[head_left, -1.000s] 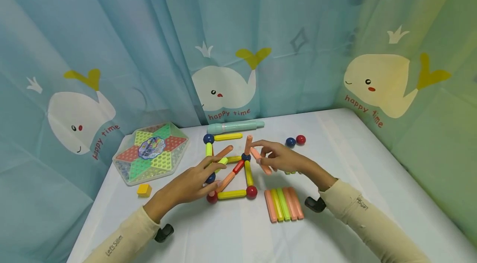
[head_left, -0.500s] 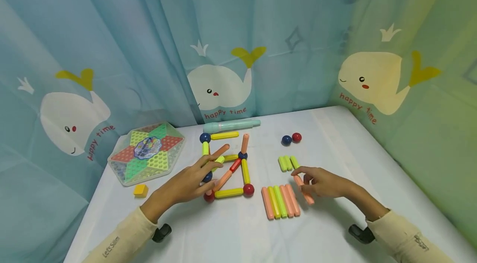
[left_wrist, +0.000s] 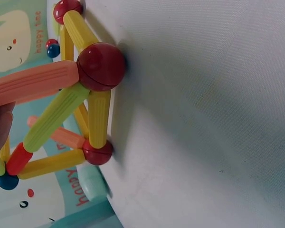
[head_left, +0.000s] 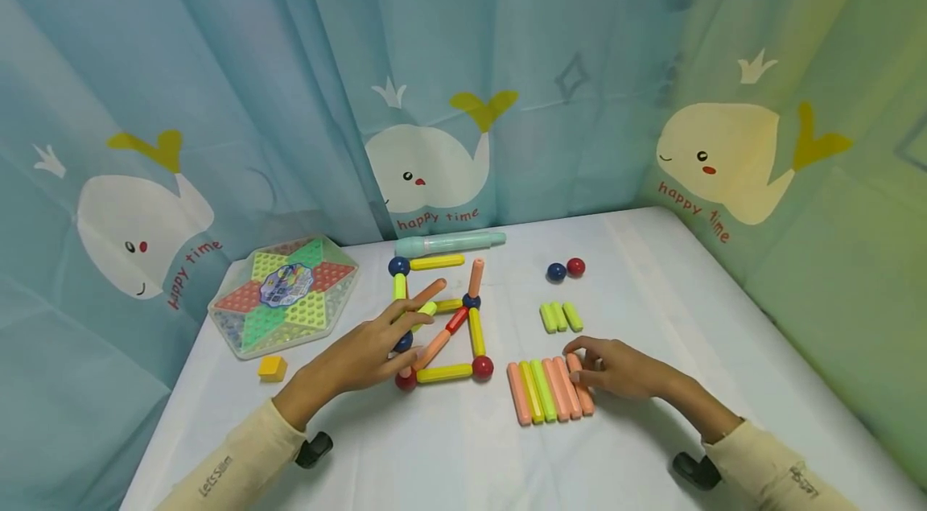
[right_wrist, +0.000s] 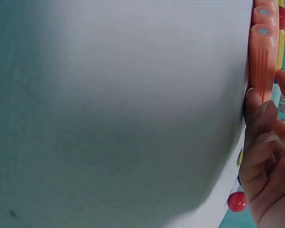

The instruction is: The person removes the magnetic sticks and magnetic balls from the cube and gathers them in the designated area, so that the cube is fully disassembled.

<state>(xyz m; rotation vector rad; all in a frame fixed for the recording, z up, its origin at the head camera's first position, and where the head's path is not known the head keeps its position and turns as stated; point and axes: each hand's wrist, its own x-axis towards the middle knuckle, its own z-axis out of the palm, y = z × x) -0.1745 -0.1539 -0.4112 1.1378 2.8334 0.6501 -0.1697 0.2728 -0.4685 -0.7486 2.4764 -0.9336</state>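
Orange stick (head_left: pixel 585 400) partly hidden by right hand (head_left: pixel 623 368)

Low in the head view, right of the middle, the right hand (head_left: pixel 623 368) pinches an orange stick (head_left: pixel 584 400). The stick leans a little and has a small silver dot on its end. It is at the right end of a row of sticks (head_left: pixel 545 394), which goes orange, yellow, green, orange, orange. Near the middle, the left hand (head_left: pixel 369 354) holds a stick-and-ball build (head_left: pixel 445 373). Its sticks are yellow, orange, green and red. A red ball (head_left: pixel 482 368) sits at its lower right corner. Above that is a blue ball (head_left: pixel 471 302) with an orange stick poking up.
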